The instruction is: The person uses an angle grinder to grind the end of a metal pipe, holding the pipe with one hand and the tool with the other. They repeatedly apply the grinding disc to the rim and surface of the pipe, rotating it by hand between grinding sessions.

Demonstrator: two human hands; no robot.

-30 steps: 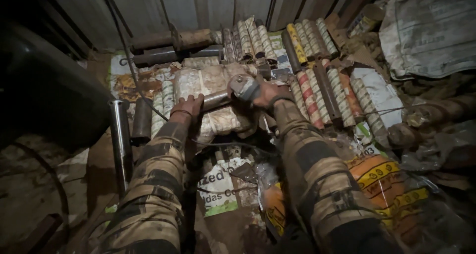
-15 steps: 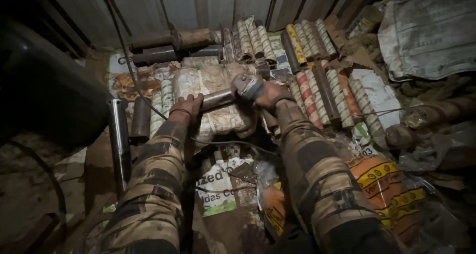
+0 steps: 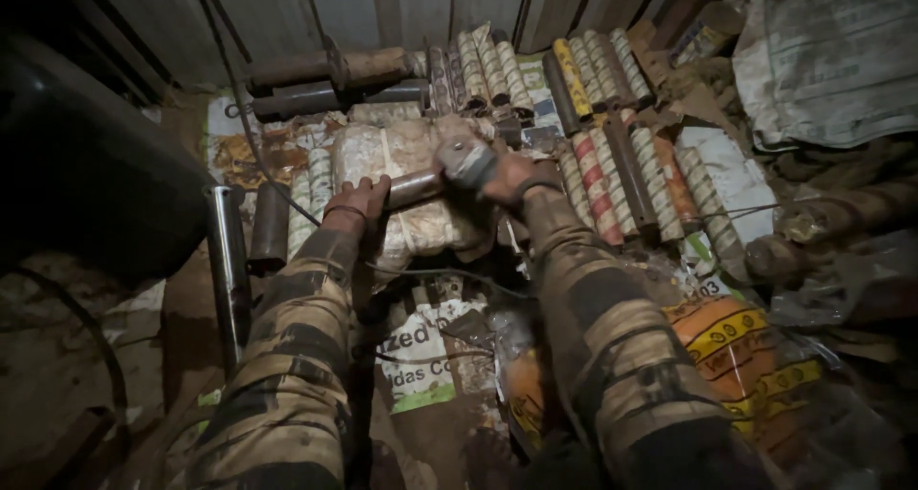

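Note:
My left hand (image 3: 356, 203) grips one end of a short metal pipe (image 3: 413, 188) that lies across a bundle wrapped in clear plastic (image 3: 421, 224). My right hand (image 3: 505, 176) holds a small grey angle grinder (image 3: 466, 159) against the pipe's other end. The grinder's black cord (image 3: 449, 276) trails down between my two camouflage sleeves. Whether the disc is spinning cannot be made out.
Several printed paper-wrapped rolls (image 3: 622, 170) lie in rows to the right and at the back. Rusty pipes (image 3: 330, 69) rest against a corrugated wall. A shiny steel tube (image 3: 229, 270) and a dark short pipe (image 3: 270, 224) lie left. An orange printed sack (image 3: 736, 342) sits right.
Both hands and the pipe have stayed nearly in place. The grinder has shifted only slightly on the pipe's end.

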